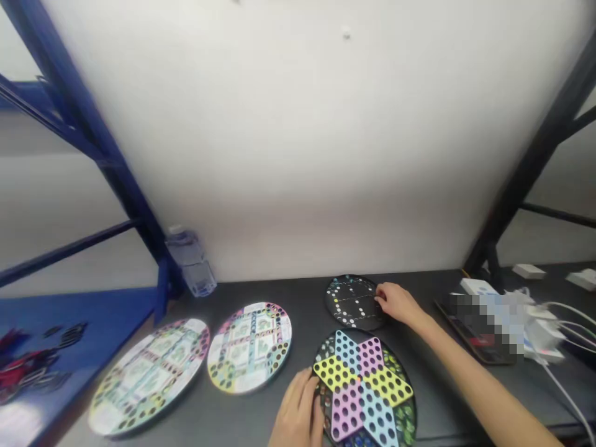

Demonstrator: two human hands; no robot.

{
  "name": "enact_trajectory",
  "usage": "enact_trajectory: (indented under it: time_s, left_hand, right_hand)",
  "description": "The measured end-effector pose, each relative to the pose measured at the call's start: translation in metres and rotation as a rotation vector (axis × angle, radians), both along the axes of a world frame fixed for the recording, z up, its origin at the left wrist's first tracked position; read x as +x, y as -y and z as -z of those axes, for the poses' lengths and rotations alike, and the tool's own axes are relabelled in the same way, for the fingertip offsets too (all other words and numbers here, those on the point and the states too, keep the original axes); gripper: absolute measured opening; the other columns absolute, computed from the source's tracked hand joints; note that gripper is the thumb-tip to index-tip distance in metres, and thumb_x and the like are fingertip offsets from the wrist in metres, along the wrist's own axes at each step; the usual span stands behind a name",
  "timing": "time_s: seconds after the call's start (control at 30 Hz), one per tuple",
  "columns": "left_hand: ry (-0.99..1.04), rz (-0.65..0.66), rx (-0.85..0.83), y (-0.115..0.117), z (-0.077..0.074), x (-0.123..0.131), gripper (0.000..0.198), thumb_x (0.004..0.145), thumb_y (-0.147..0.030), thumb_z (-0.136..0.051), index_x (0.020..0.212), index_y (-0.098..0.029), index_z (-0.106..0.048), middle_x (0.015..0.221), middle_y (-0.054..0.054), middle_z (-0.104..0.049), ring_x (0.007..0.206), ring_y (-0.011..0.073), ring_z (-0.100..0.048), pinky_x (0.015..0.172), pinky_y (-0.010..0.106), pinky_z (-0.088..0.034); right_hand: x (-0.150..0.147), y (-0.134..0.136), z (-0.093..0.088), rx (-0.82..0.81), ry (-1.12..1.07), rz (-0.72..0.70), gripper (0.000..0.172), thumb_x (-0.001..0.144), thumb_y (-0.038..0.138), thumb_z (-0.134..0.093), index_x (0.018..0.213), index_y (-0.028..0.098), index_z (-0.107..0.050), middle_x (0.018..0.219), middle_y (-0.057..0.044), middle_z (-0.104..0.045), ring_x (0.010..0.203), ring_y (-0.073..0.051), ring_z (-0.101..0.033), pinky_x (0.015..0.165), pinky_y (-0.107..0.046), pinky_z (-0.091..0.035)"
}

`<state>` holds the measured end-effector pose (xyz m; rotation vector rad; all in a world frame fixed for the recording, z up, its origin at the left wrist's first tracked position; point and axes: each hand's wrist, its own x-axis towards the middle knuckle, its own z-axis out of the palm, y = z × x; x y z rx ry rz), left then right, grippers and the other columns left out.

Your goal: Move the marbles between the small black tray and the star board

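Note:
A round Chinese checkers board [362,402] lies at the front, with a star of blue, pink and yellow points full of round holes. My left hand [300,410] is at its left rim, fingers bent around the edge. Behind it is a smaller black round board [356,303] with white dots and thin lines. My right hand [395,302] reaches across to the right rim of this black board, fingers curled together on it. The fingertips of my right hand are partly hidden, and no separate piece shows in them.
Two round pale game boards, one in the middle [249,347] and one farther left [151,375], lie on the dark table [223,428]. A clear bottle [192,261] stands by the blue frame. To the right are a phone [484,341] and a white power strip [540,332] with cables.

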<state>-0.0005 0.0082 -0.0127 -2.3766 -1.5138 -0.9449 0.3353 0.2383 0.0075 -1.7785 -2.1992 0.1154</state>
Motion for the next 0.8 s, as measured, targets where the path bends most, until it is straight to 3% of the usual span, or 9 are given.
enact_trajectory:
  time_s: [0.1,0.2,0.37,0.5,0.63,0.8]
  left_hand:
    - [0.01,0.003,0.006,0.0,-0.001,0.0,0.033,0.096,-0.026,-0.049,0.126,-0.019,-0.058,0.128,0.012,-0.066,0.118,0.024,-0.065,0.095,0.037,-0.059]
    - [0.02,0.013,0.006,-0.001,-0.001,0.0,0.032,0.095,-0.026,-0.05,0.125,-0.019,-0.059,0.129,0.012,-0.066,0.118,0.0238,-0.064,0.096,0.036,-0.059]
    - [0.019,0.015,0.003,-0.002,0.001,-0.001,0.034,0.096,-0.027,-0.049,0.127,-0.019,-0.058,0.13,0.012,-0.065,0.119,0.0236,-0.064,0.095,0.035,-0.059]
    - [0.006,0.011,0.001,-0.002,0.004,-0.003,0.033,0.096,-0.027,-0.05,0.127,-0.019,-0.058,0.129,0.012,-0.066,0.119,0.0235,-0.064,0.096,0.034,-0.059]
    - [-0.034,0.029,0.0,-0.004,0.012,-0.006,0.035,0.095,-0.025,-0.051,0.129,-0.018,-0.056,0.131,0.012,-0.064,0.121,0.0236,-0.062,0.098,0.035,-0.058]
    - [-0.016,0.045,0.116,-0.01,0.031,-0.008,0.03,0.096,-0.024,-0.047,0.123,-0.019,-0.06,0.122,0.011,-0.069,0.115,0.0225,-0.066,0.095,0.034,-0.059]
  right_hand:
    - [0.005,0.005,-0.003,-0.065,-0.034,-0.037,0.011,0.08,0.028,-0.068,0.087,0.02,-0.067,0.088,-0.006,-0.068,0.082,-0.019,-0.062,0.069,-0.026,-0.038]
    - [0.014,0.007,-0.002,-0.155,-0.064,-0.103,0.013,0.072,0.021,-0.073,0.083,0.02,-0.067,0.082,-0.004,-0.068,0.075,-0.017,-0.062,0.066,-0.025,-0.038]
    - [0.017,-0.002,0.005,-0.136,-0.081,-0.106,0.003,0.075,0.017,-0.066,0.076,0.02,-0.066,0.078,-0.004,-0.068,0.072,-0.017,-0.061,0.062,-0.025,-0.036]
    - [-0.005,-0.031,0.01,-0.04,-0.217,-0.097,0.015,0.074,0.019,-0.07,0.089,0.021,-0.066,0.085,-0.003,-0.07,0.076,-0.017,-0.062,0.066,-0.024,-0.04]
    - [-0.037,-0.07,0.019,-0.042,-0.341,-0.019,0.019,0.075,0.019,-0.072,0.093,0.018,-0.065,0.08,-0.003,-0.069,0.073,-0.016,-0.061,0.068,-0.025,-0.042]
    - [-0.057,-0.099,0.027,-0.037,-0.289,0.022,0.017,0.074,0.02,-0.073,0.09,0.017,-0.068,0.079,-0.004,-0.068,0.074,-0.017,-0.061,0.068,-0.025,-0.041]
